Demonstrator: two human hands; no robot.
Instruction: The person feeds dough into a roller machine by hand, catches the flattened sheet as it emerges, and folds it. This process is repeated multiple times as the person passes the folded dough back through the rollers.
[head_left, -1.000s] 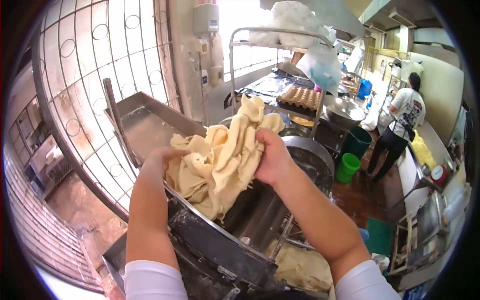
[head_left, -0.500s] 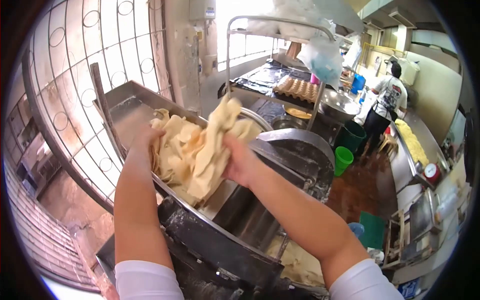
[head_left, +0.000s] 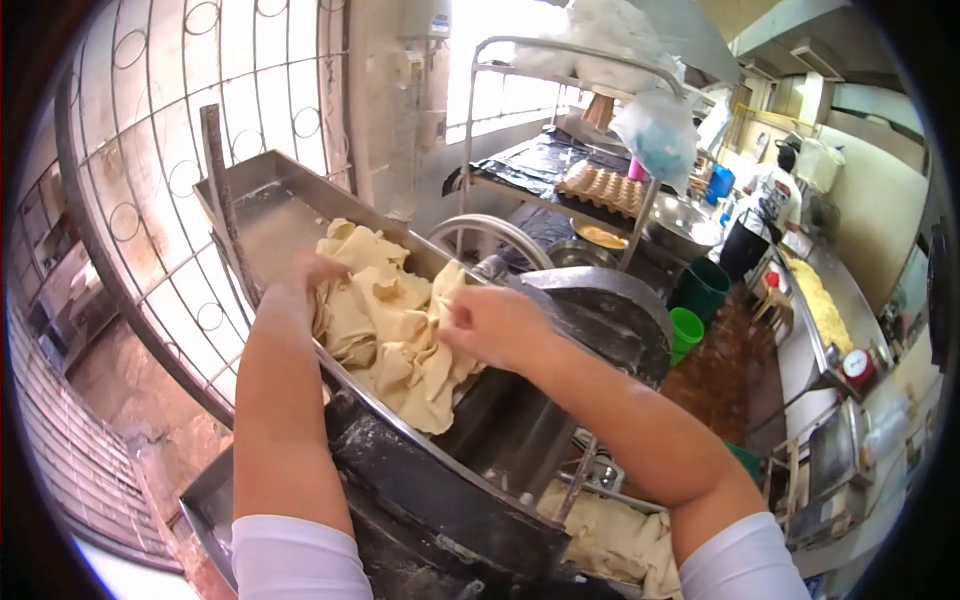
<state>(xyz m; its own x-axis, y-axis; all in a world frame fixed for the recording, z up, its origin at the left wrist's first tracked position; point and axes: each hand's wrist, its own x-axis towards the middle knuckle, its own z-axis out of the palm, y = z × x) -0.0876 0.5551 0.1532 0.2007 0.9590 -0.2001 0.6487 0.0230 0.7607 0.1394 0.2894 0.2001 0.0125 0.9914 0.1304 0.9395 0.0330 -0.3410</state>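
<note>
A crumpled heap of pale dough sheets (head_left: 385,310) lies in the metal tray (head_left: 270,215) on top of a machine with dark rollers. My left hand (head_left: 305,278) is at the heap's left edge, its fingers curled around the dough there. At the right side of the heap, my right hand (head_left: 495,325) has its fingers closed on a fold of the dough. The heap's front end hangs over the rollers (head_left: 505,425). More dough (head_left: 610,535) lies below the machine, at the bottom of the view.
A spoked wheel (head_left: 490,240) and a curved guard (head_left: 600,295) stand beyond the tray. Behind them is a rack with egg trays (head_left: 600,190). Green bins (head_left: 685,330) stand on the floor. A person (head_left: 765,205) stands at the far right counter, near yellow food (head_left: 815,300).
The lifted dough on the right has come down onto the heap, its front end now nearer the rollers. My right hand has moved slightly right. The camera view has shifted a little.
</note>
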